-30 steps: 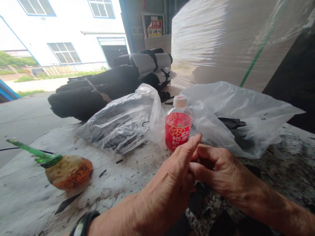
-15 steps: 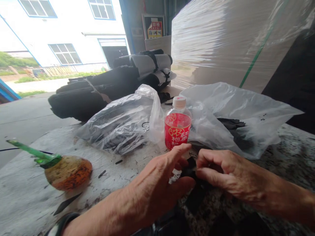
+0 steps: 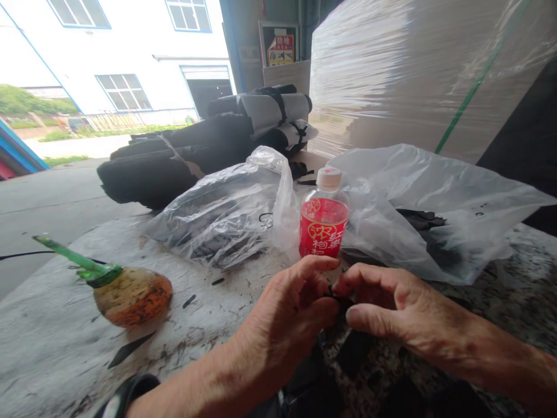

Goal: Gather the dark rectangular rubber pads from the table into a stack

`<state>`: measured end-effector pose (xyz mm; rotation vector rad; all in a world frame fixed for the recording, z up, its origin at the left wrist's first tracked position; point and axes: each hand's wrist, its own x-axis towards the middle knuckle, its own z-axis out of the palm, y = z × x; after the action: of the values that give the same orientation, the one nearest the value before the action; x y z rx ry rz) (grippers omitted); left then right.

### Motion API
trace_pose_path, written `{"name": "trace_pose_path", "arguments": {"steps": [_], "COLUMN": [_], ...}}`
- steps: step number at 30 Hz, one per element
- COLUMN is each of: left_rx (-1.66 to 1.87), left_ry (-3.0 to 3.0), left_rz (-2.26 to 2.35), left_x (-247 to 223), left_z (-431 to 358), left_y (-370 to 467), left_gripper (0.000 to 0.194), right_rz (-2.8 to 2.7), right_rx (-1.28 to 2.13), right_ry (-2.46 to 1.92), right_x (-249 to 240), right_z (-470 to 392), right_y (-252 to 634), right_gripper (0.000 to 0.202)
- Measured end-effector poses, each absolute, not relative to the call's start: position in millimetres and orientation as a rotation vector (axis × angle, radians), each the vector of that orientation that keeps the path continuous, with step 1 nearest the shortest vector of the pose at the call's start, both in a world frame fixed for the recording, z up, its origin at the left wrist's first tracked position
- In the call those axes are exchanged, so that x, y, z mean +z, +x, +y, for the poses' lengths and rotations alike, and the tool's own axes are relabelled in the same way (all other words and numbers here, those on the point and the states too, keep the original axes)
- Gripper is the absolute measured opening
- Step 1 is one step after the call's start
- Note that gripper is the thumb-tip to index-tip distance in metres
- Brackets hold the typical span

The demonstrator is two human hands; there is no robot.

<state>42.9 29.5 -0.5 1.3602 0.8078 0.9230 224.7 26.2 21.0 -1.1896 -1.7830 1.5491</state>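
Worktop (image 3: 56, 360), grey and scuffed, filling the lower frame; near edge out of view, far-left edge running diagonally from mid-left toward upper centre, with open concrete floor beyond. Left hand (image 3: 287, 313) and right hand (image 3: 391, 307) meeting at lower centre, fingertips of both pinched together on a small black piece (image 3: 337, 297), mostly hidden between them; shape of the piece not clear. Dark wristband (image 3: 126, 395) on the left forearm, bottom edge of frame. More black material (image 3: 352, 354) lying on the surface directly under the hands. Bottle (image 3: 324, 220), red label and pale cap, upright just beyond the fingertips, close but apart from them. Clear plastic bag (image 3: 226, 215) with dark contents left of the bottle, touching it; second clear plastic bag (image 3: 435, 209) with black pieces to its right, spreading toward the right edge. All three closing off the space behind the hands. Bare worktop open to the left of the hands, marked only by scattered black scraps (image 3: 128, 351). Round orange-brown object with green stem (image 3: 130, 295) lying tilted at left, well apart from the hands. Rolled black sheets (image 3: 183, 157) stacked at upper centre-left behind the bags. Film-wrapped pallet load (image 3: 413, 75) with green strap filling the upper right.
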Motion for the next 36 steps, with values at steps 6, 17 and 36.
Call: {"name": "trace_pose_path", "arguments": {"steps": [6,17,36], "left_rx": [0.992,0.533,0.171], "left_ry": [1.167,2.455,2.947], "left_rz": [0.78,1.117,0.916], "left_x": [6,7,-3], "left_z": [23,2,-6], "left_y": [49,3,-3], "left_gripper": [0.028,0.025,0.025], "right_rz": [-1.642,-2.178,-2.34], "right_rx": [1.53,1.297,1.077], "right_ry": [-1.16,-1.395,-1.463], "right_x": [18,13,8], "right_z": [27,32,37], "right_y": [219,223,206], "right_gripper": [0.018,0.016,0.017]}}
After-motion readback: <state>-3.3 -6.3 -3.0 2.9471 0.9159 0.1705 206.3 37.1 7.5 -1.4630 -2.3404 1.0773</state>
